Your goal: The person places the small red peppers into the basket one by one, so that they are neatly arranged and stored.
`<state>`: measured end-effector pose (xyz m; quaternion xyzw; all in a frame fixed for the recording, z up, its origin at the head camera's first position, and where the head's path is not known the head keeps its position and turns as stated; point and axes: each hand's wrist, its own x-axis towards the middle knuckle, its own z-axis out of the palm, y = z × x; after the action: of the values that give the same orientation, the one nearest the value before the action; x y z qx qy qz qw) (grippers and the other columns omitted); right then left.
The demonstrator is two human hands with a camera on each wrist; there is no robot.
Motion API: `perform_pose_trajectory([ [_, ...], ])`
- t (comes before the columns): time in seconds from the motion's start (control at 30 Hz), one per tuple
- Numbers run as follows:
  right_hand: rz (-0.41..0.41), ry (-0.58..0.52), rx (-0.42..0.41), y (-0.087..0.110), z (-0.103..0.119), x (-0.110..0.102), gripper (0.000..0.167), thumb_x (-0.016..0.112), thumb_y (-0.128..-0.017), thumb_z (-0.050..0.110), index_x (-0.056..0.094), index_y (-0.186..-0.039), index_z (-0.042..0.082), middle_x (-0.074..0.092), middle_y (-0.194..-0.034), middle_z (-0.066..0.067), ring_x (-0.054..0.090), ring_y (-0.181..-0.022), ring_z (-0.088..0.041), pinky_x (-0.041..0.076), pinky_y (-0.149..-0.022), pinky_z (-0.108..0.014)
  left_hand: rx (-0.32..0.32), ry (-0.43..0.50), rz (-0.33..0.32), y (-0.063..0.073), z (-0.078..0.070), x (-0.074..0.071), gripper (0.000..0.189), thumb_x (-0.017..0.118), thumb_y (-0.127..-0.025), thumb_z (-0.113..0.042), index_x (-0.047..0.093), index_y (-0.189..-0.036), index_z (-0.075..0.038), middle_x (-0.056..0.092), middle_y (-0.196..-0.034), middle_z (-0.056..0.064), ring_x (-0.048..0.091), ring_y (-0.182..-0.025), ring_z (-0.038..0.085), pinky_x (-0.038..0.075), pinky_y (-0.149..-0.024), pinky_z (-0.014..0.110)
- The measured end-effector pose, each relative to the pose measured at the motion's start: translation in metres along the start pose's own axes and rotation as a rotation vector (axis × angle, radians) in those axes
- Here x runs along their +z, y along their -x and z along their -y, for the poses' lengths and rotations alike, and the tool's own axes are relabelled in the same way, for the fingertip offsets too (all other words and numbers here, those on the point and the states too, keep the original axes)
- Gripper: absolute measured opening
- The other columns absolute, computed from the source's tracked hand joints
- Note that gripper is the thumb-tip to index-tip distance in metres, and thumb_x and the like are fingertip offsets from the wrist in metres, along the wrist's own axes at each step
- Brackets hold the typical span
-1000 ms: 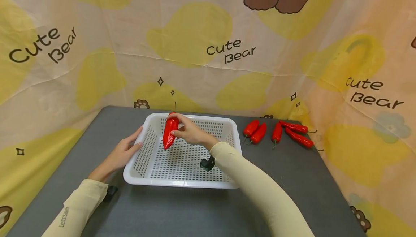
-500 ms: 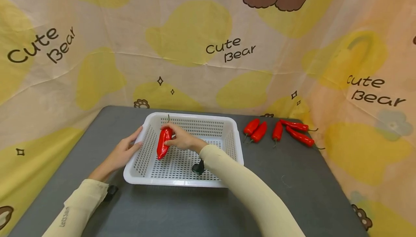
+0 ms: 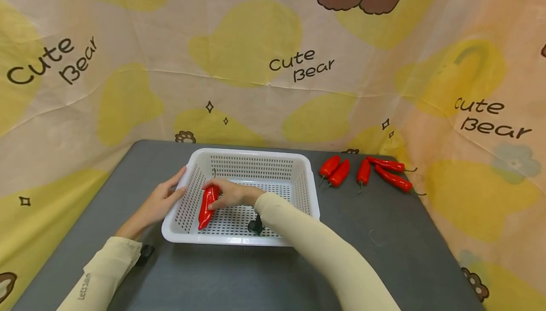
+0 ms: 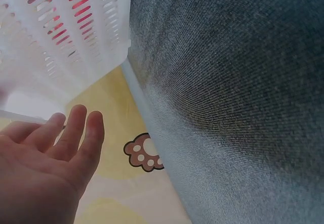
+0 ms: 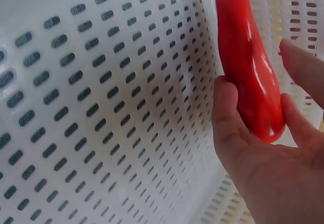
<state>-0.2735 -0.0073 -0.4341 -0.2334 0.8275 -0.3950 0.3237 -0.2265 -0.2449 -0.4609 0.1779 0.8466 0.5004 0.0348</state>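
Over the left part of the white perforated basket (image 3: 251, 241), my right hand (image 3: 232, 193) holds a glossy red pepper (image 3: 206, 209), low inside near the left wall. In the right wrist view the thumb lies along one side of the pepper (image 5: 248, 62) and fingers along the other, with the index fingertip a little apart. My left hand (image 3: 159, 199) holds the basket's left rim, thumb over the top edge and the other fingers outside. The left wrist view shows those fingers (image 4: 76, 128) beside the rim, and red showing through the slots.
To the basket's right, several red peppers (image 3: 340, 173) with stems lie on the dark grey table (image 3: 384, 263). A printed cloth (image 3: 256, 45) hangs behind the table and along its sides. Each wrist carries a small black camera (image 3: 256, 225).
My right hand has carried the pepper left, toward the front and down into the basket. My left hand stays at the rim, and the loose peppers lie as before.
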Motion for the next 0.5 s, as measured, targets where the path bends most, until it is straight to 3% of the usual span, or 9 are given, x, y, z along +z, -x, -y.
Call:
perform_pose_trajectory([
  [0.3, 0.071, 0.037, 0.044, -0.0004, -0.0006, 0.0040, 0.069, 0.078, -0.087, 0.017, 0.048, -0.148, 0.025, 0.052, -0.137, -0.003, 0.050, -0.114, -0.016, 0.060, -0.084, -0.026, 0.009, 0.008, 0.002, -0.0011, 0.0024, 0.0003, 0.067, 0.047, -0.106, -0.011, 0.012, -0.163, -0.006, 0.046, -0.142, 0.043, 0.076, -0.086, 0.035, 0.064, -0.060, 0.034],
  [0.5, 0.108, 0.011, 0.053, -0.0004, 0.0010, 0.0061, 0.073, 0.077, -0.088, 0.018, 0.043, -0.152, 0.028, 0.050, -0.142, -0.002, 0.049, -0.119, -0.017, 0.059, -0.084, -0.027, 0.026, 0.011, -0.004, -0.0014, 0.0031, 0.0000, 0.066, 0.047, -0.106, -0.011, 0.012, -0.162, -0.005, 0.045, -0.143, 0.044, 0.075, -0.087, 0.039, 0.064, -0.060, 0.035],
])
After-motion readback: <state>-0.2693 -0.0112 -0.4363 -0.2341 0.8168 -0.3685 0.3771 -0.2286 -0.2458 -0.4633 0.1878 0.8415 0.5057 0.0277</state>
